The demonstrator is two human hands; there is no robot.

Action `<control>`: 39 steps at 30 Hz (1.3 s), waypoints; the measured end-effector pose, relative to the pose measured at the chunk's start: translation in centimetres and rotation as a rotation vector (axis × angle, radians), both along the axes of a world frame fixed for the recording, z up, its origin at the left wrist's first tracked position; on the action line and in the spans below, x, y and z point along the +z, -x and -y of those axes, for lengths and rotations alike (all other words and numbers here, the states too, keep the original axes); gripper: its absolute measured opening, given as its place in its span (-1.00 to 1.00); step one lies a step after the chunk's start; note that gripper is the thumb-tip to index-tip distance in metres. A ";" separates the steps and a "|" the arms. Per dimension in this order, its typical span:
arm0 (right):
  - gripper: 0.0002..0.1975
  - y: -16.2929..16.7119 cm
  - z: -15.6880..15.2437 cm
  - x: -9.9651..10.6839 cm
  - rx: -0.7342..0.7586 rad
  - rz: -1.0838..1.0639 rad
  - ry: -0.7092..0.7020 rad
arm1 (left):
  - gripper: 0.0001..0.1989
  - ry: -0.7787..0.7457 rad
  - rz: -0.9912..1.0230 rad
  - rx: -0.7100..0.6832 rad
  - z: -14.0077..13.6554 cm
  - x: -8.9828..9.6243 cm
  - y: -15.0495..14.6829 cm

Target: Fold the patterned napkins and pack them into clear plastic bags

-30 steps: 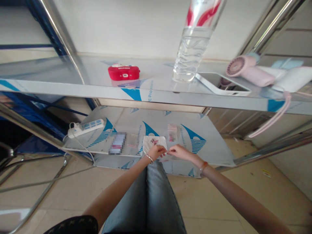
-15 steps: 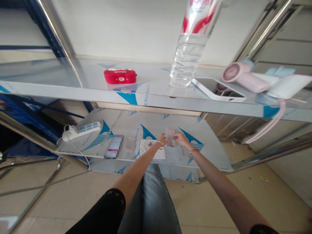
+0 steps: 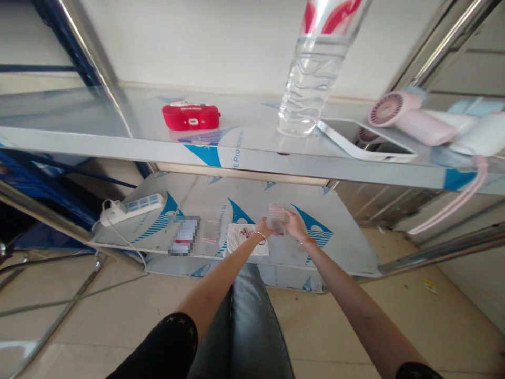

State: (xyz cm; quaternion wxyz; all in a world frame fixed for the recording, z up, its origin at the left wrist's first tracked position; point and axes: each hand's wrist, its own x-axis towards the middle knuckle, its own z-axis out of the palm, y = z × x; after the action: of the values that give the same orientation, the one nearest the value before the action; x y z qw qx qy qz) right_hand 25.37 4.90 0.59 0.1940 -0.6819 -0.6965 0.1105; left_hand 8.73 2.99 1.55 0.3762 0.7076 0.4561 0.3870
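A small clear plastic bag [image 3: 278,212] with pinkish stripes across its top is held between my two hands, over the lower shelf. My left hand [image 3: 265,227] grips its left edge, fingers closed. At the right edge my right hand [image 3: 295,225] pinches it with thumb and fingers. Just left of and below my left hand lies a white sheet or pouch [image 3: 239,242] with small dark red items on it, partly covered by my wrist. Further left is another clear bag [image 3: 210,231] with a reddish strip at its lower edge.
A phone with a blurred screen [image 3: 184,235] and a white power strip [image 3: 134,207] lie left on the lower shelf [image 3: 347,237]. The upper shelf [image 3: 244,142] juts out above, carrying a red case [image 3: 191,117], a water bottle [image 3: 311,84], a white phone [image 3: 366,139] and a pink fan [image 3: 410,116].
My fingers have closed further around the sides of the clear bag, which now looks slightly raised between both hands. The view has shifted a little.
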 end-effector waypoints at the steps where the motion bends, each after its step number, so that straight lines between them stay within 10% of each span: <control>1: -0.46 0.1 0.2 -0.1 -0.007 -0.015 -0.022 | -0.80 0.036 -0.047 0.054 -0.1 -0.3 0.4; 15: -0.66 12.9 8.5 -1.4 0.180 -0.458 -0.296 | -0.68 0.188 -0.568 0.738 4.8 -2.7 15.1; 27: -0.78 19.8 11.6 -3.9 0.293 -0.557 -0.195 | -0.56 0.173 -0.681 0.779 6.2 -4.1 17.2; 33: -0.77 20.1 11.6 -3.7 0.296 -0.586 -0.190 | -0.72 0.066 -0.435 0.715 6.0 -3.4 18.1; 39: -0.72 20.3 11.5 -3.4 0.270 -0.635 -0.205 | -0.41 0.013 -0.132 0.543 8.9 -0.6 16.1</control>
State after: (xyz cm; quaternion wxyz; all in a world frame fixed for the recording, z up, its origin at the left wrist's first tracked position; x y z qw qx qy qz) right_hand 5.12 -6.64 -2.79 0.4520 -0.4924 -0.6927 0.2710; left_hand -7.35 -5.89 0.92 0.2325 0.5806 0.6552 0.4237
